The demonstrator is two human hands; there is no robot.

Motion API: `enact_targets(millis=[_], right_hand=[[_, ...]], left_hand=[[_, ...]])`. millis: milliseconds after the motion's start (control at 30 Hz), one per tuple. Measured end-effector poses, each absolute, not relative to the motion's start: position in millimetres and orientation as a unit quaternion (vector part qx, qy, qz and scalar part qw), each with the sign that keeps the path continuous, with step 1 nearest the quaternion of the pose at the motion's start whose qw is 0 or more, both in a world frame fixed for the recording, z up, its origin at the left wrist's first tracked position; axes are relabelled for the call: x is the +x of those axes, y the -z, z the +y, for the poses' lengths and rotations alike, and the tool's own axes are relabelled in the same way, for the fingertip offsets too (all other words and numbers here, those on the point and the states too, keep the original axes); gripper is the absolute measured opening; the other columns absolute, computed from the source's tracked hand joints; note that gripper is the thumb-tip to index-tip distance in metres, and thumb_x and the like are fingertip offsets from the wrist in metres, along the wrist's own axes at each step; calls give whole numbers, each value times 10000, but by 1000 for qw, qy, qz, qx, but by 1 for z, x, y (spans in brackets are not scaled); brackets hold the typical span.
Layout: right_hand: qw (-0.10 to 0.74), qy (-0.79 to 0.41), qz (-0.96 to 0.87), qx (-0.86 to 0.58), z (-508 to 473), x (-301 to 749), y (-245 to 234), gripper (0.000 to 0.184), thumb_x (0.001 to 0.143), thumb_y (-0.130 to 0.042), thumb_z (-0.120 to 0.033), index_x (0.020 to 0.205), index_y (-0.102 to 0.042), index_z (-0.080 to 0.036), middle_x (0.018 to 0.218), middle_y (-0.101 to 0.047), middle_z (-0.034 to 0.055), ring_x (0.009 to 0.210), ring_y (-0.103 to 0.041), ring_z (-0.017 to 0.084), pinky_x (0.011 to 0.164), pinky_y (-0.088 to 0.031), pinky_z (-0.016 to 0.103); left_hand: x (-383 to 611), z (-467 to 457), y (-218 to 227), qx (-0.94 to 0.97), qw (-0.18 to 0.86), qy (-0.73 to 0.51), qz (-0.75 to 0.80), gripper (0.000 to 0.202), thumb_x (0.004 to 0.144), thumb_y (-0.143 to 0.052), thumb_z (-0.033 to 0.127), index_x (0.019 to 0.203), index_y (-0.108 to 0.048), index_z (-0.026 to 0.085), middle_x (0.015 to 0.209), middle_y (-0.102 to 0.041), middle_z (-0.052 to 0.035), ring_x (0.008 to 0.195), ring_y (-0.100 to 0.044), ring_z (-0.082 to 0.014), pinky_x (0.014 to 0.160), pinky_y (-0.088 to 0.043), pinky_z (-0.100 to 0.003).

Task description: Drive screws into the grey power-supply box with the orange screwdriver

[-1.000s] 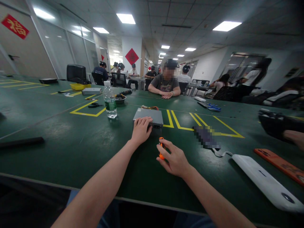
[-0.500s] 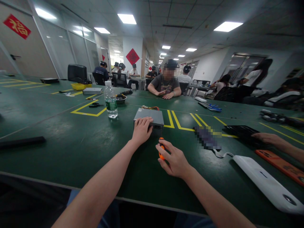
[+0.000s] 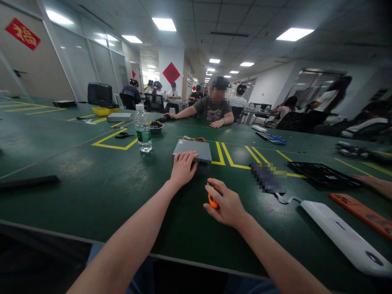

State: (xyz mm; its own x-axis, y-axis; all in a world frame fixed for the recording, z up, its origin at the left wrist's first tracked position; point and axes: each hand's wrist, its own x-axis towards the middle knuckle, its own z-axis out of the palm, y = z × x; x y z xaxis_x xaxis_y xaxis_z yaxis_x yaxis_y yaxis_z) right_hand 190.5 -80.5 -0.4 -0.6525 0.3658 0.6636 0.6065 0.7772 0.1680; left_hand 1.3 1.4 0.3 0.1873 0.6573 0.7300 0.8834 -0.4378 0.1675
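Note:
A grey metal computer power supply (image 3: 199,151) lies on the green table in front of me, its bundle of coloured wires at the far side. My left hand (image 3: 183,168) grips its near left part, fingers over the top and thumb by the front edge. In my right hand (image 3: 225,202) is an orange-handled screwdriver (image 3: 212,201), held between thumb and fingers. Its thin shaft points up at the near right corner of the power supply. Whether the tip sits in a screw is too small to tell.
A water bottle (image 3: 143,130) stands left of the power supply, near a metal bowl (image 3: 156,128). On the right lie a white power bank (image 3: 343,234), an orange phone (image 3: 363,212) and a black tray (image 3: 324,173) beside another person's hand (image 3: 378,185). A co-worker (image 3: 212,108) sits opposite.
The screwdriver handle has swung slightly right and towards me, with my right hand. The co-worker opposite has stretched an arm to a dark object by the bowl. The neighbour's hand has left the black tray.

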Motion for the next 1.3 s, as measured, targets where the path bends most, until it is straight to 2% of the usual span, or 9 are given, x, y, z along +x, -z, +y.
enact_targets(millis=[133,267,400,500,600,767,933,1133,1300], right_hand=[[324,235,-878,-264,-81,190,-1,226,860,-469,-316,980,-549,-142,1073,-564,177,775,-598,188,641,-484,303],[326,238,-888,-222,-81,190,0,141,849,-506,-264,924,-563,-158,1019,-604,133,726,-582,168,657,-475,313],[324,207,-898,-214,-81,191,-1,239,855,-481,-346,965,-552,-146,1046,-582,156,853,-589,212,711,-493,341],[326,190,-903,-203,-82,191,-3,276,860,-412,-300,1038,-525,-122,1076,-562,177,932,-581,233,747,-499,362],[339,195,-898,-204,-82,190,-3,263,857,-405,-253,1061,-506,-121,1056,-581,171,891,-599,222,723,-505,359],[379,186,-879,-221,-81,190,0,272,851,-495,-328,1034,-479,-126,1019,-609,170,867,-614,225,684,-515,343],[361,198,-886,-212,-81,190,1,260,843,-533,-330,1003,-514,-127,1038,-598,183,794,-617,206,652,-511,318],[297,188,-914,-202,-81,194,-1,364,889,-389,-323,1178,-498,-131,1172,-509,203,1008,-559,256,763,-501,366],[328,208,-900,-198,-80,190,-1,311,858,-468,-319,1082,-520,-110,1091,-572,195,917,-593,238,728,-507,354]], left_hand=[[1,1,-1,-757,148,383,-509,282,844,-455,235,1122,-499,248,1238,-544,-12,1170,-443,-188,1038,-246,-381],[2,1,-1,-756,149,386,-507,282,846,-452,235,1123,-499,246,1231,-549,-16,1164,-448,-190,1038,-246,-382],[2,1,0,-755,149,385,-509,290,839,-461,227,1125,-501,248,1233,-547,-16,1168,-445,-190,1039,-244,-383],[2,1,0,-756,147,384,-509,294,837,-462,222,1128,-500,248,1232,-548,-15,1174,-440,-187,1041,-243,-378],[1,2,0,-757,144,384,-509,289,838,-464,224,1124,-500,247,1232,-547,-12,1178,-436,-184,1042,-241,-376],[1,0,-2,-759,140,383,-508,281,845,-456,232,1123,-498,247,1236,-544,-9,1179,-434,-176,1042,-241,-370],[1,1,-2,-758,137,381,-511,288,844,-460,238,1129,-496,247,1240,-543,-11,1181,-433,-182,1041,-241,-380],[1,1,-1,-758,138,386,-508,280,848,-450,230,1123,-499,248,1240,-544,-12,1183,-432,-188,1041,-239,-387],[1,2,0,-758,140,388,-506,283,848,-451,237,1127,-497,250,1235,-547,-13,1179,-436,-186,1040,-240,-385]])
